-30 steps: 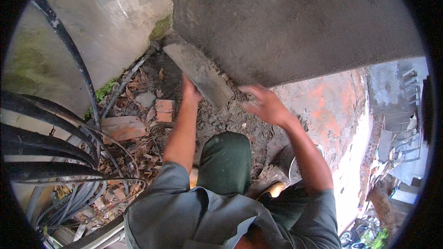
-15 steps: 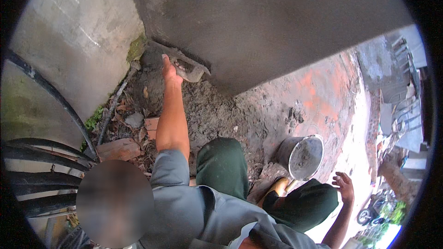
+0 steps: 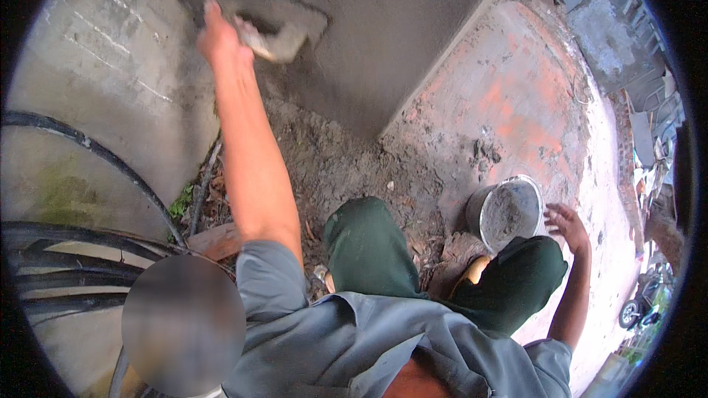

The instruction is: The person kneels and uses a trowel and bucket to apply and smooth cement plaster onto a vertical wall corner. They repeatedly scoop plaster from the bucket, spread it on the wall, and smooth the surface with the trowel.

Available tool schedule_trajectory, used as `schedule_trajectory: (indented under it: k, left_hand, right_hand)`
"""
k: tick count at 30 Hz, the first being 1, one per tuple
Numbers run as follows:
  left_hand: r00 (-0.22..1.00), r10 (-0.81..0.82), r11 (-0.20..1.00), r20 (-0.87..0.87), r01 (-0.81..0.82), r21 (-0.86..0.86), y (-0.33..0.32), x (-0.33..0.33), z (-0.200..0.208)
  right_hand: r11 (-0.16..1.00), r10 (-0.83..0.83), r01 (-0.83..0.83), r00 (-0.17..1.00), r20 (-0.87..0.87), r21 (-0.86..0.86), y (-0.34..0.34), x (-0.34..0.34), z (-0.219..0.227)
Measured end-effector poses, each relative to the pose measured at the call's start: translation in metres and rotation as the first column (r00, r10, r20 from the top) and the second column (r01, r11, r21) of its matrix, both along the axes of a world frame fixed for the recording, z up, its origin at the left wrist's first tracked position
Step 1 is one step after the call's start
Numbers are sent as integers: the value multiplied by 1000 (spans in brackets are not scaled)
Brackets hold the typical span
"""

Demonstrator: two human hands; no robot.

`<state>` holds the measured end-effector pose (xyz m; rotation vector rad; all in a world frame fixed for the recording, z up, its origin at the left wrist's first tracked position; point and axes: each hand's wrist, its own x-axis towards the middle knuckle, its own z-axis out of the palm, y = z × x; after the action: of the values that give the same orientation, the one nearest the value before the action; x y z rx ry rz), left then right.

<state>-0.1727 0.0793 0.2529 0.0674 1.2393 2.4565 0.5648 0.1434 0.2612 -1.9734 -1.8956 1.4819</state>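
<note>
1. Holds a plastering float (image 3: 293,42) against the dark grey plastered wall (image 3: 398,36), low down and near the corner at upper left, with the flat face turned to the plaster and the handle side turned outward. Blurs somewhat there; cannot tell every edge of the tool.
2. Grips with the left hand (image 3: 225,40), clamped on the float's handle, with fingers curled through the opening and thumb pointing upward along the wall.
3. Stretches the left forearm (image 3: 254,147) almost straight toward the corner, well apart from the body.
4. Carries nothing in the right hand (image 3: 568,227), lowered near the right knee with fingers apart and loosely bent, just beside the bucket (image 3: 479,213). Cannot tell whether touching its rim or slightly clear of it.
5. Has grey mortar-like material (image 3: 509,217) inside that bucket, near the right knee.
6. Bends both knees, in dark green trousers (image 3: 369,247), beneath a grey shirt (image 3: 332,346).
7. Faces rough, lumpy grey ground (image 3: 346,151) below the plastered wall, and a patchy reddish floor (image 3: 516,103) farther right.
8. Has a pale, streaked wall (image 3: 103,81) on the left, meeting the plastered one at the corner, with thick black cables (image 3: 74,280) bunched below and a reddish brick (image 3: 214,241) lying near a small green plant (image 3: 181,202).
9. Shows a motorbike wheel (image 3: 629,313) at the far right, well apart from everything in hand.
</note>
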Motion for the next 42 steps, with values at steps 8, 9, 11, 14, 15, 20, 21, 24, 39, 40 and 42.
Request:
schedule_trajectory:
  k: [8, 9, 11, 14, 15, 20, 21, 24, 39, 40, 42]
  left_hand:
    - [925, -20, 1000, -380, 21, -1, -35, 7, 79]
    - [907, -38, 999, -419, 41, -1, -41, 5, 61]
    - [955, 22, 1000, -296, -26, -10, -49, 5, -2]
    - [996, -15, 984, 92, 31, -176, -60, 3, -117]
    - [973, -16, 978, 229, 63, -199, -64, 3, -155]
    - [882, 15, 941, 470, 147, -305, -63, -7, -303]
    - [878, 66, 899, 474, 153, -410, -58, -13, -320]
    - [850, -55, 961, 524, 187, -204, -42, -11, -355]
    - [772, -130, 954, 622, 269, -135, -38, 152, -333]
    - [768, -136, 957, 626, 266, -118, -45, 160, -334]
    - [758, -124, 959, 640, 258, -120, -61, 174, -340]
  right_hand:
    - [1000, 14, -13, 997, -72, 6, 26, -26, -17]
    - [1000, 9, -10, 996, -84, -6, 25, -24, -23]
    - [999, -20, 17, 996, -84, -36, 23, -20, -33]
    - [997, -1, -1, 1000, -26, -83, 17, -11, -40]
    - [997, -7, 5, 1000, -19, -80, 15, -9, -40]
    - [990, -88, 85, 996, -24, -109, 6, -4, -31]
    - [990, -90, 88, 996, -19, -108, 5, -3, -29]
    - [986, -121, 118, 992, -23, -119, -2, 5, -25]
    - [971, -191, 160, 966, -172, -180, 0, 1, -29]
    - [965, -222, 196, 964, -143, -175, 0, 1, -29]
    - [959, -238, 212, 963, -124, -189, -4, 6, -29]
